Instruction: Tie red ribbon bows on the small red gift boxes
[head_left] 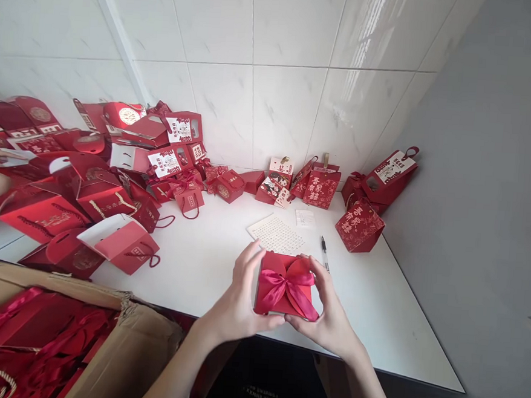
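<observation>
Both hands hold one small red box (287,285) at the near edge of the white surface (206,261). The left hand (235,303) grips its left side and the right hand (330,316) grips its right side, thumbs on top. A pink ribbon bow (292,284) sits on the lid. Behind the box lie a sheet of paper (276,234) and a pen (324,253). Many red gift bags (111,200) are piled to the left, and a cardboard box (115,334) of ribbons stands below. The small box is close to the edge, so it could fall if a hand slips. A thumb could also tug the bow loose.
</observation>
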Tool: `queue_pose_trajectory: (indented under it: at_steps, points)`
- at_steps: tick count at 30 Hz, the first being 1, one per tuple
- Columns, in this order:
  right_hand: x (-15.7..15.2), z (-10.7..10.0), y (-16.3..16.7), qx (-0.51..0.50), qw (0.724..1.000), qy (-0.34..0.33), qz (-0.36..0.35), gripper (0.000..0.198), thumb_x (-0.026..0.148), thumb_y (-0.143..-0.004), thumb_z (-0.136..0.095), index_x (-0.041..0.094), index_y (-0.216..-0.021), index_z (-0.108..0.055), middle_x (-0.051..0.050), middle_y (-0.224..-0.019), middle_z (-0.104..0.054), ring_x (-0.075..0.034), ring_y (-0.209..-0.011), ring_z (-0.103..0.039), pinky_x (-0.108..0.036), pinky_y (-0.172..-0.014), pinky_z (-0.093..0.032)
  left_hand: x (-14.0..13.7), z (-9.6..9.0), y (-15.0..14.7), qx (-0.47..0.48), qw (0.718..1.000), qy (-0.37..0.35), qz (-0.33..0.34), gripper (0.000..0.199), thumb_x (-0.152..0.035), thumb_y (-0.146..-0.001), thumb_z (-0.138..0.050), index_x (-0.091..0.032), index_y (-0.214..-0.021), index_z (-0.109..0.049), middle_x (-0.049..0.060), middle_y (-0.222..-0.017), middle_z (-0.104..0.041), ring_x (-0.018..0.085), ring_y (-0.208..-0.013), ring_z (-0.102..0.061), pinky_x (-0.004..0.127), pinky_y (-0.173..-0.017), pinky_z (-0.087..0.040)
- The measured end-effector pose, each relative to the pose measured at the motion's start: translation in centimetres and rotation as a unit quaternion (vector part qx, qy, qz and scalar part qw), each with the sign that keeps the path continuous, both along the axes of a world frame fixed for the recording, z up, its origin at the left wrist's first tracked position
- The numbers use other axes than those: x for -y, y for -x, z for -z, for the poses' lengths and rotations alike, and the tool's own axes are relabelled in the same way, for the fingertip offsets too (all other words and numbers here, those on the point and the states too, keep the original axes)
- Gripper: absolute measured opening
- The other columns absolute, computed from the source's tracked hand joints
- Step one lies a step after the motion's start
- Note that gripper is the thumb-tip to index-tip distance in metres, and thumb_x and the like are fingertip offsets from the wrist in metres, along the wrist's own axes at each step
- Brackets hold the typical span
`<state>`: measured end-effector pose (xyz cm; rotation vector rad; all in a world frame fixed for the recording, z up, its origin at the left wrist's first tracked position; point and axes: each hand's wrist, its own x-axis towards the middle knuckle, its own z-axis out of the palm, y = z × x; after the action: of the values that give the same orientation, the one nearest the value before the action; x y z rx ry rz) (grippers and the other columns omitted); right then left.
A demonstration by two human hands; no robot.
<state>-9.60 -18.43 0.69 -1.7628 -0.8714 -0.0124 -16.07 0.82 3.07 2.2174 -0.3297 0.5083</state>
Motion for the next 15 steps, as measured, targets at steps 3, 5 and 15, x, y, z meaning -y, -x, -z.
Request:
queue_pose_trajectory:
  at_steps: [3, 5, 15]
  points:
    - [0.1, -0.4, -0.3, -0.045, 0.996, -0.04, -0.064, 0.083, 0.054, -0.08, -0.06, 0.033, -0.143, -0.011, -0.008, -0.147, -0.021, -0.031, -0.133, -0.024, -0.049, -0.103, -0.034, -1.8, -0.8, -0.9, -0.198, 0.964, 0.145, 0.097, 0.094, -0.04, -0.064, -0.075, -0.021, -0.14, -0.023, 0.016, -0.138, -0.038, 0.032, -0.127, -0.037, 0.047, -0.101, -0.037]
    - [0.1, -0.3, -0.7, -0.087, 0.987, -0.1, -0.094, 0.078, 0.065, -0.083, -0.045, 0.032, -0.144, -0.009, -0.009, -0.147, -0.021, -0.032, -0.131, -0.028, -0.05, -0.099, -0.038, -2.8, -1.2, -1.6, -0.24, 0.922, 0.288, 0.099, 0.082, -0.042, -0.063, -0.073, -0.022, -0.133, -0.036, 0.012, -0.129, -0.049, 0.031, -0.117, -0.049, 0.045, -0.098, -0.041]
    - [2.5, 9.8, -4.3, -0.083, 0.989, 0.105, 0.07, 0.041, 0.056, -0.081, -0.047, 0.022, -0.097, -0.063, -0.01, -0.109, -0.061, -0.029, -0.093, -0.062, -0.042, -0.083, -0.054, -8.4, -4.0, 1.7, -0.258, 0.676, 0.679, -0.123, 0.057, -0.064, -0.073, -0.048, -0.014, -0.099, -0.061, 0.011, -0.085, -0.067, 0.032, -0.091, -0.061, 0.05, -0.076, -0.048]
